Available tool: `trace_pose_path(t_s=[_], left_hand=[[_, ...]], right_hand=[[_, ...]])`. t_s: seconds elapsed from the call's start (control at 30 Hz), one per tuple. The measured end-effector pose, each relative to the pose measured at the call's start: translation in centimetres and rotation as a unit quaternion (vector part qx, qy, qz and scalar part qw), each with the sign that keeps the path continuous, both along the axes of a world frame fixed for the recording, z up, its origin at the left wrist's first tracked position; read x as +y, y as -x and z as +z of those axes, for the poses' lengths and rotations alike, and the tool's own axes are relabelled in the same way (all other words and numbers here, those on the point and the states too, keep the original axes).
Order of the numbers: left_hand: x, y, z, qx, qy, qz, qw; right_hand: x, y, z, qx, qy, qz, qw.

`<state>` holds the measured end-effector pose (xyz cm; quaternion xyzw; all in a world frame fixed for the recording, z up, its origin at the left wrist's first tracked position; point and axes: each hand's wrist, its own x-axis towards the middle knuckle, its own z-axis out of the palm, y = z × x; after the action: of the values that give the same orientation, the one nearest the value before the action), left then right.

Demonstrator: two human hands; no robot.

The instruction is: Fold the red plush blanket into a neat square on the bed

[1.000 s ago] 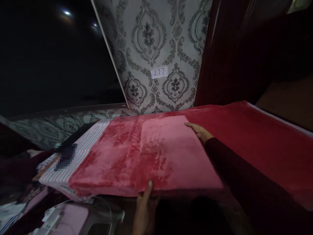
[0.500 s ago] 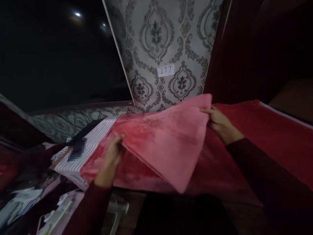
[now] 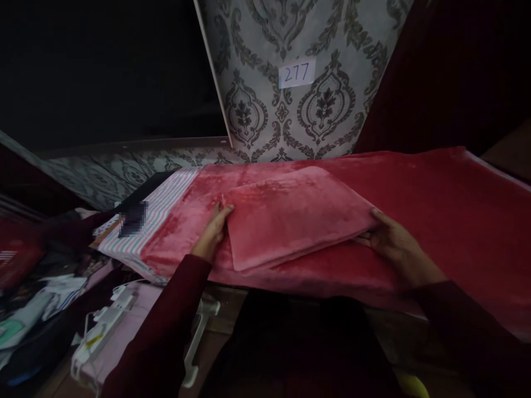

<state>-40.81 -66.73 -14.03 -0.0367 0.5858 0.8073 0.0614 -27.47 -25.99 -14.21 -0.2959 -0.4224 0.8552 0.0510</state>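
A pinkish-red plush cloth, folded into a flat rectangle, lies at a slant on the red plush cover. My left hand grips its left edge, with the thumb and fingers around the border. At the right corner, my right hand pinches the cloth, thumb on top and fingers partly underneath. The layers show along the near edge. Both forearms are in dark maroon sleeves.
A striped fabric strip borders the cover's left end, with a pixelated dark item on it. Lower left are a white power strip and piled clothes. Behind stand a dark screen and patterned wall bearing a "277" label.
The cloth has gone from raised, with a corner hanging down, to lying flat on the cover. My right hand has come down with it; my left hand still holds the left side.
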Motion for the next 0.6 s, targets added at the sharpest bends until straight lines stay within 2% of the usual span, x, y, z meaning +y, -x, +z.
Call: trace_pose_path(t_s=[0.1,0.2,0.27,0.33,0.4,0.47,0.53,0.6], left_hand=[[0.9,-0.8,0.4,0.02,0.025,0.011,0.999],[1.3,0.0,2.0,0.055,0.051,0.04,0.996],[1.0,0.9,3.5,0.077,0.069,0.071,0.992],[0.1,1.2,4.4,0.078,0.092,0.087,0.989],[-1.2,0.7,4.4,0.034,0.114,0.07,0.99],[-2.6,-0.1,3.8,-0.025,0.12,0.038,0.992],[-3.7,-0.5,3.4,-0.042,0.128,0.047,0.99],[-4.0,0.4,4.1,0.007,0.157,0.101,0.982]], right_hand=[[-0.1,1.5,1.3,-0.02,-0.02,-0.006,1.0],[-1.0,2.4,2.3,0.007,-0.066,-0.013,0.998],[-1.6,2.0,2.5,0.06,-0.116,-0.017,0.991],[-2.0,0.6,2.0,0.083,-0.157,-0.003,0.984],[-1.7,-1.3,0.9,0.044,-0.161,0.041,0.985],[-0.8,-3.1,0.0,-0.01,-0.167,0.077,0.983],[0.7,-3.9,0.0,-0.033,-0.227,0.053,0.972],[1.7,-2.9,1.3,-0.001,-0.343,-0.003,0.939]])
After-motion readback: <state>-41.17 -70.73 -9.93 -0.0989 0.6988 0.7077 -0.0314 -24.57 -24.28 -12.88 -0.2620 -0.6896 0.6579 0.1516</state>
